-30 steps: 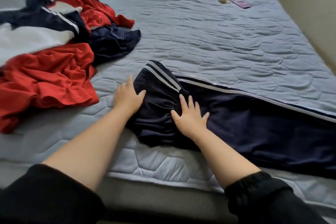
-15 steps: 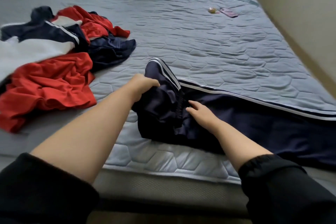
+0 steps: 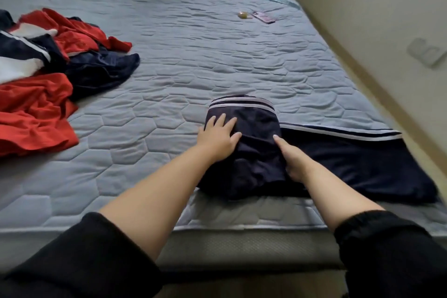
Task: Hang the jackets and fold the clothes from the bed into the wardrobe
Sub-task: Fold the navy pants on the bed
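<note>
Navy track trousers (image 3: 350,159) with white side stripes lie along the near edge of the bed (image 3: 217,60). Their waist end is folded over to the right into a thick flap (image 3: 251,128). My left hand (image 3: 219,136) rests flat on the flap's left side with fingers spread. My right hand (image 3: 294,159) lies against the flap's right edge, index finger straight; its other fingers are hidden by the cloth. A heap of red, navy and white clothes (image 3: 43,75) sits at the bed's left side.
A pink phone (image 3: 263,17) and a small round yellowish object (image 3: 243,14) lie near the bed's far right corner. A wall runs close along the bed's right side, with a socket plate (image 3: 427,52) on it. A curtain hangs behind the bed.
My left hand lifted the trousers' waist end and laid it over to the right. Both hands now lie on the folded flap. The view has shifted to the right.
</note>
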The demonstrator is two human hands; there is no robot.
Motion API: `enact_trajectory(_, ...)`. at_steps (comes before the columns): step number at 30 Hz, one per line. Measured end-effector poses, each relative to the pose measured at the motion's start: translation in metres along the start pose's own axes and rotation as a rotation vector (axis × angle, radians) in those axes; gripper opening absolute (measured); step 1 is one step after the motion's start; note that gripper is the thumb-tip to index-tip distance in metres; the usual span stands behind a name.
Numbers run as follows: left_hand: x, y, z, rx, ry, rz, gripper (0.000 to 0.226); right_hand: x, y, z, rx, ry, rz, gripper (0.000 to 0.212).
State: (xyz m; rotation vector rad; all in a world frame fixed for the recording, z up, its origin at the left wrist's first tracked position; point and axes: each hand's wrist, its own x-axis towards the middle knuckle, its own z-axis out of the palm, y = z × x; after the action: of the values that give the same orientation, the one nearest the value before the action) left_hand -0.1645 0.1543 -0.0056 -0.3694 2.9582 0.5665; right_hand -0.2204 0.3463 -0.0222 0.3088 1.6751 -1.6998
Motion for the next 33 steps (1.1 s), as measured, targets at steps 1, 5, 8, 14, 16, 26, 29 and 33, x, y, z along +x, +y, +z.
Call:
enact_trajectory(1,0.001,-0.003,0.015,0.008,-0.066,-0.024,0.061,0.003,0.003,0.004,-0.019,0.046,-0.005,0.047)
enact_trajectory(5,0.006,-0.012,0.053,0.070,-0.039,-0.059,0.072,0.011,0.004,0.011,-0.099,0.133,-0.032,0.049)
enact_trajectory(8,0.006,-0.014,0.058,0.060,0.015,-0.028,0.076,0.012,0.005,0.009,-0.104,0.145,-0.045,0.038)
enact_trajectory(14,-0.001,-0.029,0.050,-0.469,0.284,-0.180,0.079,0.018,0.012,0.013,-0.357,0.317,-0.181,0.039)
enact_trajectory(16,0.001,-0.035,0.044,-0.636,0.269,-0.279,0.074,0.017,0.013,0.013,-0.364,0.319,-0.189,0.040)
enact_trajectory(26,-0.008,-0.055,0.037,-0.908,0.124,-0.232,0.040,-0.004,-0.017,-0.019,-0.558,-0.082,0.087,0.017)
enact_trajectory(29,-0.008,-0.059,0.040,-0.937,0.084,-0.203,0.041,0.011,-0.034,-0.016,-0.754,0.121,-0.075,0.034)
enact_trajectory(33,-0.007,-0.060,0.050,-0.918,0.095,-0.191,0.051,0.044,-0.059,0.008,-0.866,0.491,-0.582,0.063)
